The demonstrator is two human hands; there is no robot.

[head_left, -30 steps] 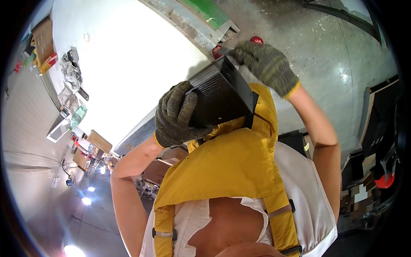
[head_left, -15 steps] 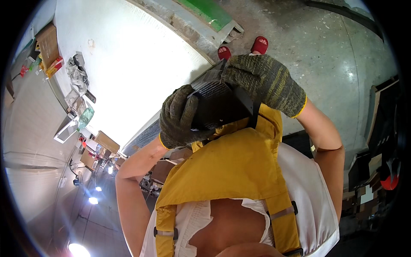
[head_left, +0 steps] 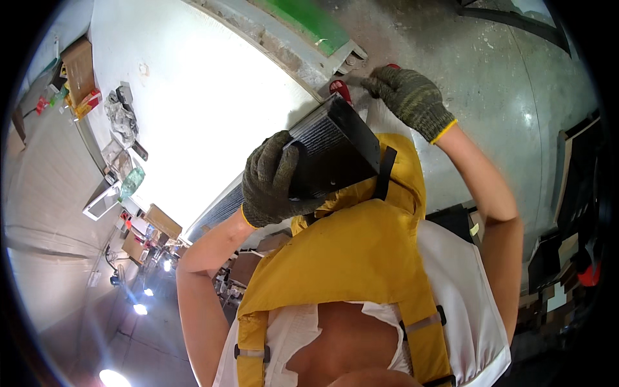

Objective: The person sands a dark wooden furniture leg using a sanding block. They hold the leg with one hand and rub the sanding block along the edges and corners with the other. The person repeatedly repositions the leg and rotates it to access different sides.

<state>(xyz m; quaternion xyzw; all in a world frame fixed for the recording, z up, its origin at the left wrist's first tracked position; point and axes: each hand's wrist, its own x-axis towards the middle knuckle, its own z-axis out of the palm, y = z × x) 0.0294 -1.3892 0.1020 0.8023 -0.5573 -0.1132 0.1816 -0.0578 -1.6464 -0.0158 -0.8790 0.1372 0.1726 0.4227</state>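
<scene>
A long black box-shaped piece (head_left: 335,155) with a fine-ribbed face and a smooth dark side lies along the near edge of the white tabletop (head_left: 193,103), slanting from lower left to upper right. My left hand (head_left: 272,173), in a dark grey-green knit glove, wraps around it partway along, fingers over the ribbed face. Beyond its squared right end, my right hand (head_left: 412,100) hangs in the air in a matching glove with a yellow cuff. Its fingers reach out leftward, apart from the piece, holding nothing that I can see; the fingertips are slightly blurred.
Crumpled grey material (head_left: 121,116), a green plastic bottle (head_left: 132,182) and small boxes sit along the tabletop's left side. A green strip (head_left: 309,26) runs past the far edge. Dark panels (head_left: 577,187) stand at the right. A yellow apron (head_left: 348,251) covers my front.
My right hand has let go of the black piece's right end and moved up and to the right, uncovering that end. My left hand keeps its hold in nearly the same place.
</scene>
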